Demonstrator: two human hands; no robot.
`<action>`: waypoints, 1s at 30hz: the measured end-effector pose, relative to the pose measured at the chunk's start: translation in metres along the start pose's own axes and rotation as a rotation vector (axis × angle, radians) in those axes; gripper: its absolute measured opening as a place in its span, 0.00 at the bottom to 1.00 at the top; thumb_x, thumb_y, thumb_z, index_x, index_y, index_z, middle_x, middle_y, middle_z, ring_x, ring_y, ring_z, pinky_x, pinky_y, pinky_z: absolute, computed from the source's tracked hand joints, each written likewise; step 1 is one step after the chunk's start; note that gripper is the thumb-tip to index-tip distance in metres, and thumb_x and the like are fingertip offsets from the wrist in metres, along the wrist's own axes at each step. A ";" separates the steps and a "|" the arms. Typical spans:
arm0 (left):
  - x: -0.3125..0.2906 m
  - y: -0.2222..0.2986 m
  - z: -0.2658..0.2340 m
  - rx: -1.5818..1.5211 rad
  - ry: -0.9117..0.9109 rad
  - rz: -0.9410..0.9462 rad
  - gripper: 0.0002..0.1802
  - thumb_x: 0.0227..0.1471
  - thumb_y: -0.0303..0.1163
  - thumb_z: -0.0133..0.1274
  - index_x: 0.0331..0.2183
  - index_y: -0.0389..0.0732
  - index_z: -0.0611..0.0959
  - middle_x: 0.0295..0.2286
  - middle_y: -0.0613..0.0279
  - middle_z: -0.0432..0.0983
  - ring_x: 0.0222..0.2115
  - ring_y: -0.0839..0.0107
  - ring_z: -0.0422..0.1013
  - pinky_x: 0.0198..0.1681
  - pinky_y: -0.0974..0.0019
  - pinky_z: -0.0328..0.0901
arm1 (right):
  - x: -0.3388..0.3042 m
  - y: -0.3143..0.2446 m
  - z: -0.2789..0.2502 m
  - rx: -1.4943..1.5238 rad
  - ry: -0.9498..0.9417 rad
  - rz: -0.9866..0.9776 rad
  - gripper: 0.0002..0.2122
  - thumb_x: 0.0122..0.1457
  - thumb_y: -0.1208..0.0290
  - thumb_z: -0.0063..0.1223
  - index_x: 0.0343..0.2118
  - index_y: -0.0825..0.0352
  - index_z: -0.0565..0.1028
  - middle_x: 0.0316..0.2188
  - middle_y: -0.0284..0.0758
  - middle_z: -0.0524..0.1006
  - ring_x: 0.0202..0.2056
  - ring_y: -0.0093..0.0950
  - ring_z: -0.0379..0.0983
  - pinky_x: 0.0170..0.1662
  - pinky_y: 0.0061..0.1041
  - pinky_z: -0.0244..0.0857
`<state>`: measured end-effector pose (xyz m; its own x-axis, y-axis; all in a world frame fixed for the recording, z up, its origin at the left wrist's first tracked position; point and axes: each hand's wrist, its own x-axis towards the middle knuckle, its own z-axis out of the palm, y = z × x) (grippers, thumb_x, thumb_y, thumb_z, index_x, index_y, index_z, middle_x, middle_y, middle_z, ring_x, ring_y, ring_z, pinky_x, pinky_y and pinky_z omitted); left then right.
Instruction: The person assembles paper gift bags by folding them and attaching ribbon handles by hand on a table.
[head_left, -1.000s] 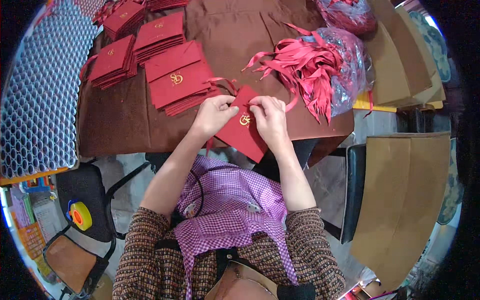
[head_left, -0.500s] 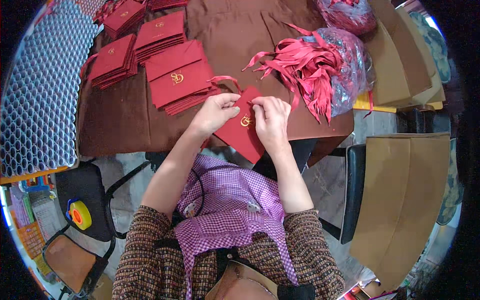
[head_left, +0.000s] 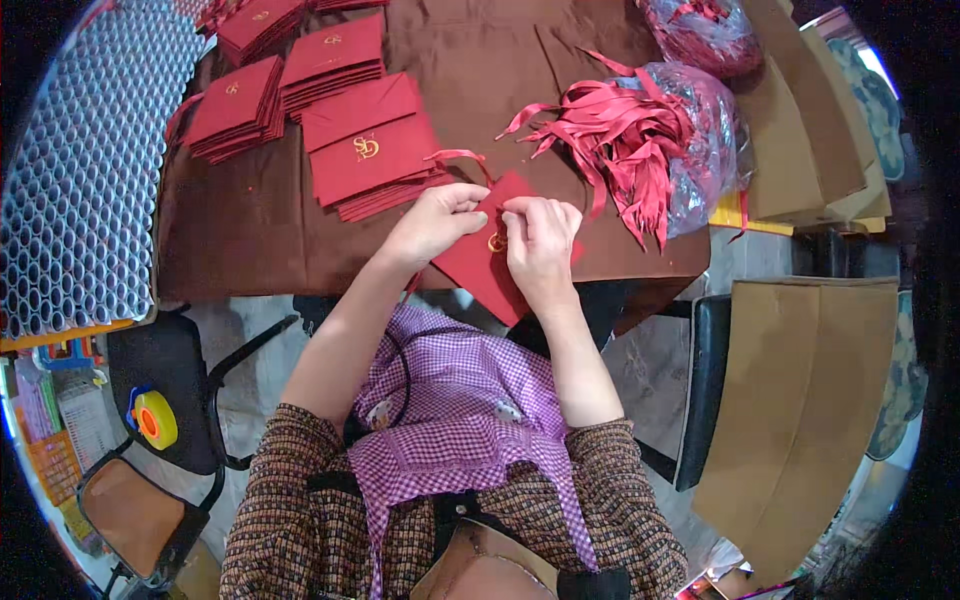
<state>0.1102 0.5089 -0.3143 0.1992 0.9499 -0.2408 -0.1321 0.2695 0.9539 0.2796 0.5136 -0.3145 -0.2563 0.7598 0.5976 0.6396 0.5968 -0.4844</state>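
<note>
A flat red paper bag [head_left: 482,278] with a gold emblem is tilted at the table's front edge, between my hands. My left hand [head_left: 438,225] grips its upper left edge, thumb and fingers closed. On the bag's other side, the fingers of my right hand [head_left: 542,240] are pinched together close to its face, covering part of the emblem; what lies between those fingertips is hidden. A red ribbon [head_left: 462,156] loops out above the bag's top, beyond my left fingers. Just left of that lies a stack of similar red bags [head_left: 375,150].
More red bag stacks [head_left: 232,105] lie at the far left, beside a tray of honeycomb-like tubes [head_left: 90,170]. Loose red ribbons [head_left: 625,140] spill from a clear plastic bag [head_left: 705,150] at the right. Cardboard [head_left: 800,420] and a chair with tape [head_left: 155,420] flank me.
The whole view has shifted slightly, the stacks sitting a little higher. My right fingers have moved slightly over the bag and cover more of its emblem. Both hands keep their closed pose.
</note>
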 end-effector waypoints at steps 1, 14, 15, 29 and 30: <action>0.000 0.001 -0.001 0.051 -0.018 -0.017 0.19 0.49 0.21 0.52 0.46 0.32 0.75 0.34 0.67 0.75 0.33 0.81 0.69 0.38 0.76 0.65 | 0.000 0.000 0.001 0.005 0.004 -0.003 0.04 0.49 0.77 0.56 0.29 0.63 0.73 0.25 0.31 0.74 0.30 0.30 0.69 0.43 0.30 0.54; 0.003 -0.009 -0.003 0.108 -0.034 0.025 0.20 0.50 0.23 0.53 0.46 0.31 0.75 0.35 0.66 0.75 0.34 0.81 0.69 0.38 0.75 0.66 | 0.003 -0.001 0.005 0.098 -0.039 0.166 0.05 0.49 0.78 0.54 0.29 0.64 0.71 0.26 0.33 0.74 0.31 0.34 0.70 0.45 0.33 0.54; 0.003 -0.009 -0.002 0.107 -0.034 0.025 0.20 0.50 0.23 0.53 0.46 0.31 0.75 0.35 0.66 0.75 0.34 0.81 0.69 0.38 0.75 0.66 | 0.003 -0.002 0.005 0.104 -0.043 0.190 0.05 0.49 0.78 0.54 0.29 0.64 0.71 0.26 0.34 0.74 0.31 0.34 0.69 0.45 0.33 0.54; -0.003 0.003 0.024 0.190 0.121 0.124 0.19 0.48 0.22 0.54 0.45 0.32 0.76 0.39 0.62 0.76 0.40 0.75 0.71 0.45 0.70 0.66 | 0.001 -0.008 -0.006 0.022 0.167 0.044 0.06 0.47 0.80 0.56 0.29 0.66 0.72 0.27 0.35 0.72 0.33 0.34 0.68 0.45 0.33 0.59; -0.005 0.007 0.025 0.149 0.081 0.088 0.20 0.48 0.22 0.55 0.46 0.33 0.76 0.38 0.62 0.76 0.40 0.75 0.70 0.46 0.70 0.66 | 0.001 -0.009 -0.010 0.019 0.168 0.044 0.06 0.47 0.80 0.56 0.29 0.66 0.72 0.27 0.35 0.72 0.33 0.34 0.68 0.45 0.33 0.59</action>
<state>0.1322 0.5026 -0.3019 0.1139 0.9801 -0.1628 0.0010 0.1638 0.9865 0.2807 0.5066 -0.3031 -0.1025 0.7325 0.6730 0.6335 0.5697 -0.5235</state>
